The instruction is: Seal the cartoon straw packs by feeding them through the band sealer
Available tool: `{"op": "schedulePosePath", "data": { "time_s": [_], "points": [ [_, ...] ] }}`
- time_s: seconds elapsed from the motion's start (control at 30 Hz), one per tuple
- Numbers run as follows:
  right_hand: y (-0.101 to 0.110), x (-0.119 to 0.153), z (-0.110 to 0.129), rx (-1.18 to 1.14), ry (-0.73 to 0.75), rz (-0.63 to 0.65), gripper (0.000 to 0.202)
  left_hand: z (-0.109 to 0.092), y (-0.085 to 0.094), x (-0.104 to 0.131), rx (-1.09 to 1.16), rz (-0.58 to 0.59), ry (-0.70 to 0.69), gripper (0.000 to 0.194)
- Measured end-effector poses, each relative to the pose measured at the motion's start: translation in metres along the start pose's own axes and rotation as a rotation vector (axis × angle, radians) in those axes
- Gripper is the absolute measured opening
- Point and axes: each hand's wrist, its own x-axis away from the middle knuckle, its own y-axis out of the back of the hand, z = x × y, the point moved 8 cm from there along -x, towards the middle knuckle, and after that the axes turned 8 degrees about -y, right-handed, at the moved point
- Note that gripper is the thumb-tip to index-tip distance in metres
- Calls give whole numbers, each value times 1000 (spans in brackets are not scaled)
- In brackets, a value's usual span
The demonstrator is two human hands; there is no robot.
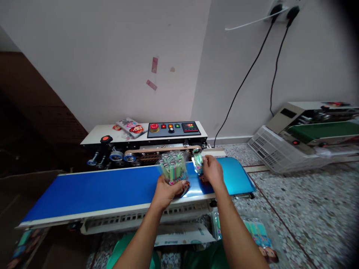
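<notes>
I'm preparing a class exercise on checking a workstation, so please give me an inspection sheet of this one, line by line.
Surface: blue belt along a machine with a control panel; whether it is moving cannot be told.
Job's things: larger clear packet of green-striped pieces; smaller clear packet.
Clutter: printed pack on the machine top; packets at lower right.
Grippers: bare hands; the left holds the larger packet, the right the smaller one.
Cables: two black cables hang from wall plugs.
Surroundings: plain wall, speckled floor, white crate, second machine with a green belt.
</notes>
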Motion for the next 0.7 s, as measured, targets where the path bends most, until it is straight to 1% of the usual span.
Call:
{"op": "schedulePosePath", "data": {
  "time_s": [0.03, 0.07, 0.1, 0.17, 0.2, 0.23, 0.27, 0.37, 0.5, 0.53, 0.63, 0.7],
  "points": [
    [3, 5, 10, -86, 46, -15, 38, 0, 1, -1, -2, -6, -7, 49],
    [3, 11, 19, -209, 85, 14, 42, 0, 2, -1, -5, -8, -18, 52],
    [2, 18, 28, -355, 115, 97, 45, 0, 2, -2, -7, -2, -29, 53],
    [-7, 35, 47, -633, 161, 365, 45, -2, 0, -2, -13, 28, -49, 50],
    [-12, 45, 56, -730, 177, 491, 42, -2, -1, -2, -17, 38, -54, 47],
    [-15, 52, 63, -799, 183, 574, 39, -2, -1, -1, -20, 44, -55, 44],
    [-16, 57, 66, -848, 176, 606, 36, -2, -1, -1, -22, 46, -54, 41],
    [-16, 60, 65, -971, 125, 552, 29, -1, -4, 0, -25, 75, -42, 36],
    [-20, 58, 58, -1112, 68, 522, 30, 0, -9, 1, -13, 104, -58, 33],
    [-21, 56, 55, -1130, 49, 486, 28, 0, -10, 1, 1, 107, -65, 34],
    [-18, 50, 42, -1168, -6, 325, 18, 1, -14, 2, 54, 124, -72, 35],
    [-17, 46, 36, -1211, -40, 269, 17, 0, -14, 1, 83, 114, -81, 35]
  ]
}}
